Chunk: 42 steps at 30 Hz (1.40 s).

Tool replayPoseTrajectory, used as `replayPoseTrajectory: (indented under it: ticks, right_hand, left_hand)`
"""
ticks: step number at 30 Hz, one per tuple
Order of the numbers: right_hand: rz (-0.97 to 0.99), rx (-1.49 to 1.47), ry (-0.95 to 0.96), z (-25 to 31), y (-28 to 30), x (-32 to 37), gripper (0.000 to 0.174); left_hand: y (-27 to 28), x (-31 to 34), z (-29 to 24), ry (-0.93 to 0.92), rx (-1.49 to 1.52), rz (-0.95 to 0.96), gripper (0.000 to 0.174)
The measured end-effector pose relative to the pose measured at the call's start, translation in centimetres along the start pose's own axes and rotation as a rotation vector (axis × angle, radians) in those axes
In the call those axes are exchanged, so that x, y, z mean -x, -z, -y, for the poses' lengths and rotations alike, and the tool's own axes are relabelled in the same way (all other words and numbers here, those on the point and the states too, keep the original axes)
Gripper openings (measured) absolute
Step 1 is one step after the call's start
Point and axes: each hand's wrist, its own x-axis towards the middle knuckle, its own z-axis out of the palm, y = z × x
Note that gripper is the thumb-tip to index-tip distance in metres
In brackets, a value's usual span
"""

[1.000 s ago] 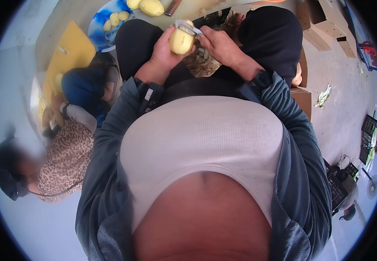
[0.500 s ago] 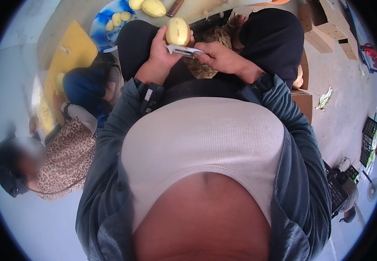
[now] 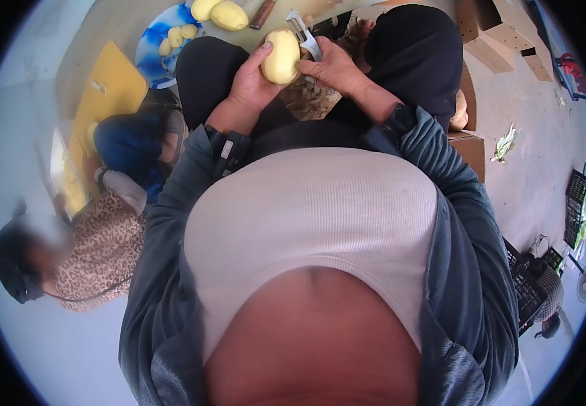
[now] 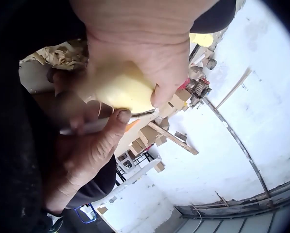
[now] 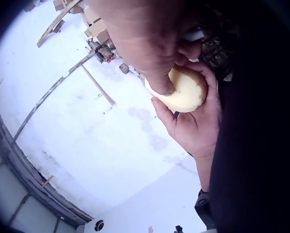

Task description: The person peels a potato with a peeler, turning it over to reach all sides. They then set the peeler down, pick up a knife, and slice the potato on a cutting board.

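Observation:
My left hand [image 3: 251,82] grips a peeled, pale yellow potato [image 3: 281,59] between thumb and fingers, above the lap. In the right hand [image 3: 340,68] is a peeler [image 3: 304,35] with a light frame, its head pointing up and away from the potato. My right thumb touches the potato's side. The right wrist view shows that thumb pressed on the potato [image 5: 187,92], with the left hand [image 5: 196,128] cupped beneath it. Seen from the left wrist, the potato [image 4: 128,90] sits under the left palm, and the right thumb meets its lower edge.
Peelings [image 3: 310,101] lie heaped between the legs. Past the knees are peeled potatoes [image 3: 229,15], a brown handle [image 3: 262,13] and a blue-and-white basin [image 3: 149,57] holding several pieces. Another person [image 3: 100,250] sits at left by a yellow board [image 3: 107,88]. Cardboard boxes [image 3: 489,40] stand at right.
The peeler was across the potato's upper part, then at its lower end; now it is lifted off to the right, head up. The right thumb has come onto the potato, and the potato has turned.

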Motion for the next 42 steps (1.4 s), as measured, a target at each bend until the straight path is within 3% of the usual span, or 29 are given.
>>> replayPoseTrajectory:
  ticks: [4, 7, 9, 11, 13, 16, 26, 32, 38, 40, 42]
  right_hand:
    - [0.072, -0.075, -0.017, -0.3, 0.4, -0.1, 0.041]
    - [0.072, 0.068, -0.049, 0.1, 1.0, 0.1, 0.036]
    - [-0.140, 0.384, 0.217, -1.0, 1.1, -0.5, 0.035]
    - [-0.230, 0.433, 0.275, -1.4, 1.0, -0.4, 0.032]
    - [-0.272, 0.374, 0.498, -0.8, 1.2, -0.1, 0.025]
    - [-0.147, 0.315, 0.435, -0.5, 1.0, 0.2, 0.021]
    - [-0.141, 0.366, 0.487, 0.7, 1.3, 0.9, 0.021]
    - [-0.059, 0.400, 0.375, 0.5, 1.0, 1.2, 0.026]
    - [-0.011, 0.373, 0.465, 0.0, 0.3, 1.6, 0.022]
    - [0.087, 0.364, 0.429, 0.2, 0.0, 2.0, 0.019]
    - [0.126, 0.360, 0.481, -0.3, -1.0, 2.2, 0.019]
  left_hand:
    - [-0.1, 0.1, -0.1, 0.038, 0.051, -0.020, 0.042]
    - [0.7, -0.3, -0.3, 0.026, 0.140, 0.050, 0.049]
    - [0.6, -0.1, -0.5, 0.034, 0.200, 0.040, 0.050]
    - [0.7, -0.1, -0.7, 0.043, 0.261, 0.030, 0.050]
    - [0.8, -0.1, -0.6, 0.047, 0.184, 0.026, 0.049]
    - [0.3, 0.2, -0.4, 0.041, 0.100, -0.037, 0.049]
    - [0.8, 0.3, -0.6, 0.151, 0.085, 0.069, 0.052]
    - [0.8, 0.5, 0.1, 0.134, 0.035, -0.036, 0.050]
    - [1.2, 0.6, 0.3, 0.121, 0.043, -0.109, 0.045]
    - [1.4, 0.4, 0.6, 0.053, 0.067, -0.254, 0.045]
    - [1.2, -0.1, 0.3, 0.078, 0.086, -0.251, 0.046]
